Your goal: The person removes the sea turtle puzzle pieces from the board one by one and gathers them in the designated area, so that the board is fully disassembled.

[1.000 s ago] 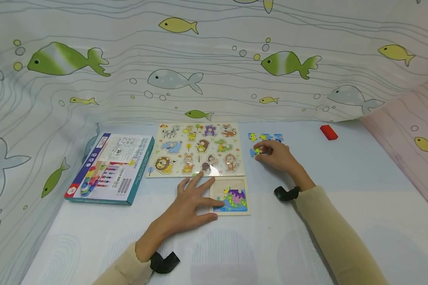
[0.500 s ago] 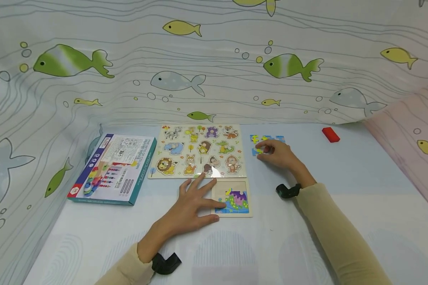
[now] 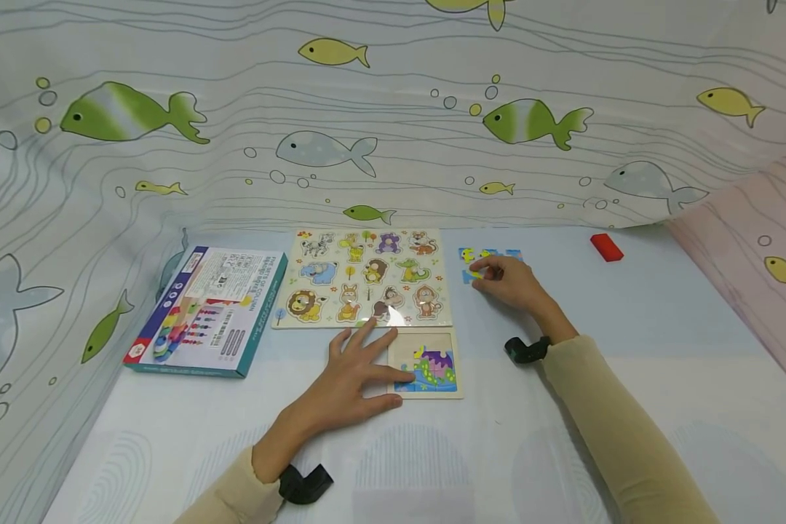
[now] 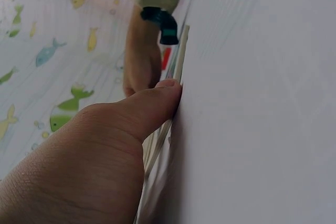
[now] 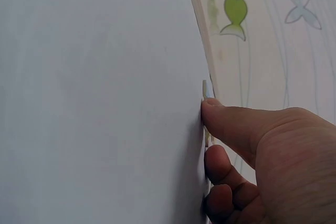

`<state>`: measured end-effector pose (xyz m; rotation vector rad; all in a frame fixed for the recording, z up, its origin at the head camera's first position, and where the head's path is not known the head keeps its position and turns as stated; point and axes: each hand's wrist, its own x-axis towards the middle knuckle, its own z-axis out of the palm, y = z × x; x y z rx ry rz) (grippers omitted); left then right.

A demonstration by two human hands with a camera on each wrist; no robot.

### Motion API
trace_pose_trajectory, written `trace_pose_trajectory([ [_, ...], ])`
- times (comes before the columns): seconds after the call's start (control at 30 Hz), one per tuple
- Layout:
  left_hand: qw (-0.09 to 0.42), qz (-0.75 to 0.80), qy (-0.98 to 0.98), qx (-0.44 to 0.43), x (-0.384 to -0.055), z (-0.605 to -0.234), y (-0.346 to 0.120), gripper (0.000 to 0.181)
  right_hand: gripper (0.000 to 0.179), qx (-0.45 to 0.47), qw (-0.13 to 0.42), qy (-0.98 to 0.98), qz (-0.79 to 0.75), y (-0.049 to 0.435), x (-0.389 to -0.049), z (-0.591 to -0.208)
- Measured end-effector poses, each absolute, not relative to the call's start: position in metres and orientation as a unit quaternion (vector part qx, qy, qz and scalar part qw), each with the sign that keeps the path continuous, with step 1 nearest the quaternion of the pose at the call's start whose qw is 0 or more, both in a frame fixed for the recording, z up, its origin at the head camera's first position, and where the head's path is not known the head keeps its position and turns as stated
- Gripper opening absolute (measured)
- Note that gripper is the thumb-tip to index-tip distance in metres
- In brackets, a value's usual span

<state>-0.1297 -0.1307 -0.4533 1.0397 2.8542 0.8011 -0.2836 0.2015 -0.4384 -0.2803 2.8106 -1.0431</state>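
In the head view my left hand (image 3: 343, 386) lies with fingers spread at the left side of a small wooden puzzle tray (image 3: 426, 338). One fingertip rests on the tray's partly filled purple, green and blue picture (image 3: 435, 371). The thumb touches the tray's edge (image 4: 182, 51) in the left wrist view. To the right, my right hand (image 3: 511, 282) has thumb and index finger curled around a blue and yellow puzzle piece (image 3: 468, 277) lying on the table. The hand partly hides several more loose pieces (image 3: 485, 254) behind it. In the right wrist view the thumb meets the piece's thin edge (image 5: 205, 88).
An animal puzzle board (image 3: 360, 291) lies directly behind the small tray. A flat box (image 3: 209, 309) sits on the left of the table, and a red block (image 3: 606, 247) at the back right. Fish-printed cloth (image 3: 393, 109) hangs behind.
The view has shifted slightly. The piece at my right fingers has shifted a little toward the other loose pieces. My left hand stays in place on the tray.
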Motion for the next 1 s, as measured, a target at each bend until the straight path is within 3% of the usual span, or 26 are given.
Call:
trace_pose_trajectory([
  [0.6,0.001,0.258,0.908,0.330,-0.128,-0.453,-0.131,0.033,0.036,-0.091,0.057,0.928,-0.357,0.201,-0.284,-0.440],
  [0.83,-0.010,0.258,0.904,0.340,-0.129,-0.452,-0.131,0.034,0.034,-0.076,0.026,0.905,-0.418,0.210,-0.279,-0.440],
  [1.0,-0.006,0.258,0.906,0.337,-0.130,-0.453,-0.132,0.033,0.031,-0.109,0.034,0.889,-0.443,0.204,-0.267,-0.431],
])
